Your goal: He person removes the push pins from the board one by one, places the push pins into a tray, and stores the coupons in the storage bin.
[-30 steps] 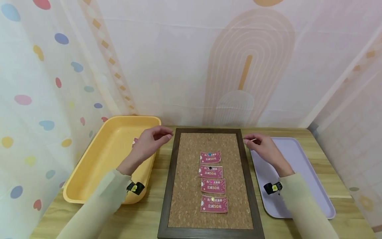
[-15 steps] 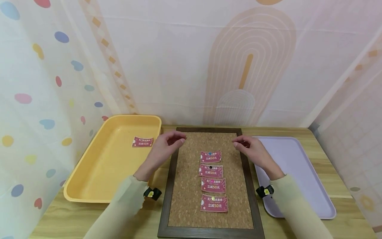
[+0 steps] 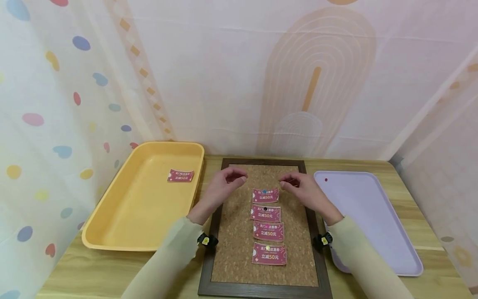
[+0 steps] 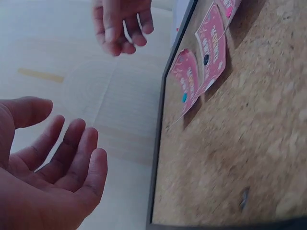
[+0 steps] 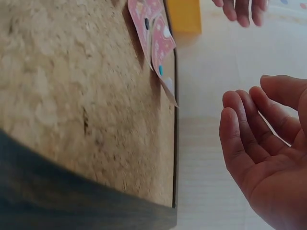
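Note:
A framed cork board carries several pink coupons in a column, each with a pin; the topmost coupon has a blue one. My left hand hovers over the board's upper left, fingers loosely bent and holding nothing. Across from it my right hand hovers above the upper right, also with nothing in it. In the left wrist view the left palm is bare, and in the right wrist view so is the right palm. Neither hand touches a coupon.
On the left stands a yellow tray with one pink coupon inside. A lilac tray lies on the right, with a small red pin near its back left corner. A patterned curtain hangs behind the table.
Both hands have moved inward over the board, closer to each other. The coupon in the yellow tray and the red pin in the lilac tray have come into sight. The view has shifted slightly.

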